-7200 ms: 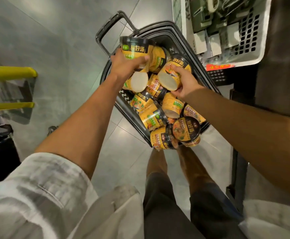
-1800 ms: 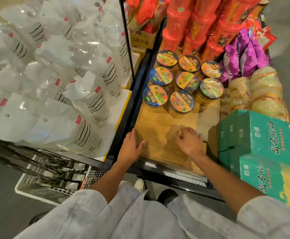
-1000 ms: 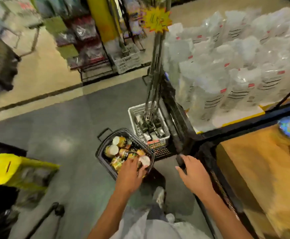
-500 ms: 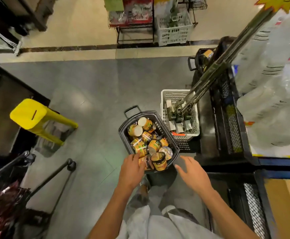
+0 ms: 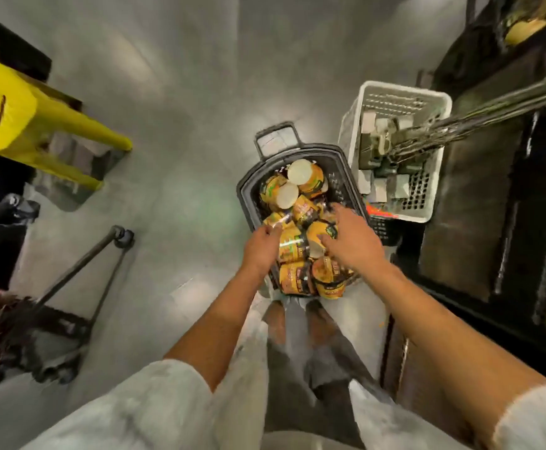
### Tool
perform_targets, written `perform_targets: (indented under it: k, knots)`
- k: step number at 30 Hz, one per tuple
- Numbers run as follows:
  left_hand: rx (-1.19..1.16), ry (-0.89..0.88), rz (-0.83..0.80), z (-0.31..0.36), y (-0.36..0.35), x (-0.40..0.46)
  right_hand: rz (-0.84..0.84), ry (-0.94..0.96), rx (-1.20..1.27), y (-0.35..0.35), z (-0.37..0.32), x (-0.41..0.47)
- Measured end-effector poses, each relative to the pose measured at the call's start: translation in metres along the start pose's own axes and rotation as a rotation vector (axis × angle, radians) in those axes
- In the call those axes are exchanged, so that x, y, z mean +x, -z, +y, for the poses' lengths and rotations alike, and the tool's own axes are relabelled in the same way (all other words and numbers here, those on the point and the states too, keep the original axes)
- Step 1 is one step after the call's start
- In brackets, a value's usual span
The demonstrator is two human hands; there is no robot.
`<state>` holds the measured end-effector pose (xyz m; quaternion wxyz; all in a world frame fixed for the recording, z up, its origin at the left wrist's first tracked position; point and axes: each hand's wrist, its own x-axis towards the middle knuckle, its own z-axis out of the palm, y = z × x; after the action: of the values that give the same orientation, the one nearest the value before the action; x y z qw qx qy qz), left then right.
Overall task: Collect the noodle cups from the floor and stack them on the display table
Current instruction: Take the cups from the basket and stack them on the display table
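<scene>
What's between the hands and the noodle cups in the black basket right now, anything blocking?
Nothing visible. The black basket is open-topped, and both the left hand and right hand are already over the noodle cups piled inside. The white crate stands beside the basket, off the reach path.

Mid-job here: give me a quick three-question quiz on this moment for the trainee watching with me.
1. True or false: the noodle cups lie loose on the bare floor.
2. Which stands right beside the black basket? A) a white crate B) a red bucket C) a cardboard box
3. Fill in: both the left hand and the right hand reach down over the ____.

Key
1. False: they are piled in the black basket.
2. A: the white crate stands next to it, away from the yellow stool.
3. Basket (of cups); whether either hand grips a cup yet cannot be told through the blur.
</scene>
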<state>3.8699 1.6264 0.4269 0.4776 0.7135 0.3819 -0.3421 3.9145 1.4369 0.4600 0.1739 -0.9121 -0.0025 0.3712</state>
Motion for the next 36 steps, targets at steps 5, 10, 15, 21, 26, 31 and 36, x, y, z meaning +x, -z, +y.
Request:
perform_targets:
  k: [5,10,15,21,26,31,36]
  knots:
    - [-0.436,0.257,-0.071,0.002,-0.01,0.114,-0.066,0.068,-0.14,-0.034,0.011,0.133]
    - [-0.671,0.348,-0.117,-0.01,-0.032,0.212,-0.077,0.134,-0.283,-0.07,0.022,0.244]
    - [-0.818,0.41,-0.162,-0.01,-0.048,0.266,-0.042,0.205,-0.432,-0.095,0.026,0.308]
    - [-0.956,0.462,-0.161,-0.004,-0.058,0.286,0.03,0.276,-0.574,-0.114,0.036,0.334]
    - [-0.944,0.428,-0.181,-0.005,-0.055,0.279,0.05,0.276,-0.512,-0.108,0.046,0.331]
    - [-0.851,0.357,-0.162,-0.003,-0.046,0.245,-0.007,0.16,-0.319,-0.081,0.06,0.301]
    - [-0.857,0.282,-0.168,-0.002,-0.038,0.193,-0.069,-0.025,0.018,-0.049,0.074,0.241]
